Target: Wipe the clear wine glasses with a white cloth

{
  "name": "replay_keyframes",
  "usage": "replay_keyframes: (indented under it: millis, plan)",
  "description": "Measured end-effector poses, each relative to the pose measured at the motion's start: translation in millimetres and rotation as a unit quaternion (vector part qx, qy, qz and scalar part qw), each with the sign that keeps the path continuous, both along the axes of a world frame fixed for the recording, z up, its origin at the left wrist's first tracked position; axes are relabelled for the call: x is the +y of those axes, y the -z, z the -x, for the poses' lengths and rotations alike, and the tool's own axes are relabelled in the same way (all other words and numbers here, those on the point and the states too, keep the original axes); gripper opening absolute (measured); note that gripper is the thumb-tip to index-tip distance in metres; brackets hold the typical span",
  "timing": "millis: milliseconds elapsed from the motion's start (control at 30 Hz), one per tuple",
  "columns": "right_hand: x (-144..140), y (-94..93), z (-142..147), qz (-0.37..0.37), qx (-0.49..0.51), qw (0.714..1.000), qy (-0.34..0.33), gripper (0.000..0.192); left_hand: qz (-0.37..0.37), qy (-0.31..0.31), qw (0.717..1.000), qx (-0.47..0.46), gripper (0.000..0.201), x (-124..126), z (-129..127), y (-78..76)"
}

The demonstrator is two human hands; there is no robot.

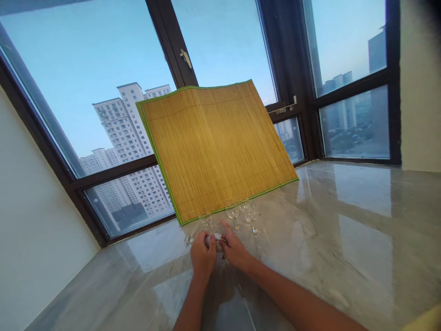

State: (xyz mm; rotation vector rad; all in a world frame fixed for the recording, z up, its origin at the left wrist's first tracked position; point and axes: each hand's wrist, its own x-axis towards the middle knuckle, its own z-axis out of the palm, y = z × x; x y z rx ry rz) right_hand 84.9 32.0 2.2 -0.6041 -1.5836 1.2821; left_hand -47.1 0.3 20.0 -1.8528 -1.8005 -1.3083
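Observation:
My left hand is closed around a small clear stemmed glass tipped on its side, its foot sticking out to the left. At the glass's other end my right hand pinches a white, cloth-like piece, with the index finger pointing forward. Fingers cover most of this glass and of the white piece. Just beyond my hands, a clear stemmed glass is partly hidden behind the left one. Farther right stand another stemmed glass and a close group of stemmed glasses.
A bamboo mat with green edging leans upright against the window, behind the glasses. Glossy grey marble makes up the surface, with window reflections on it. Dark window frames border the back, and a white wall rises at left.

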Motion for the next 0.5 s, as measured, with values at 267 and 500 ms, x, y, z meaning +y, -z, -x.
replay_keyframes:
  millis: [267,500]
  plan:
    - [-0.1,-6.1,-2.9,0.022,0.052,0.998,0.003,0.070,-0.029,-0.034,0.996,0.079,0.017,-10.9,-11.4,-7.1]
    - [3.3,-11.6,-5.1,0.098,0.100,0.988,-0.062,0.066,-0.023,-0.020,0.996,0.081,0.019,-12.8,-9.1,-8.9]
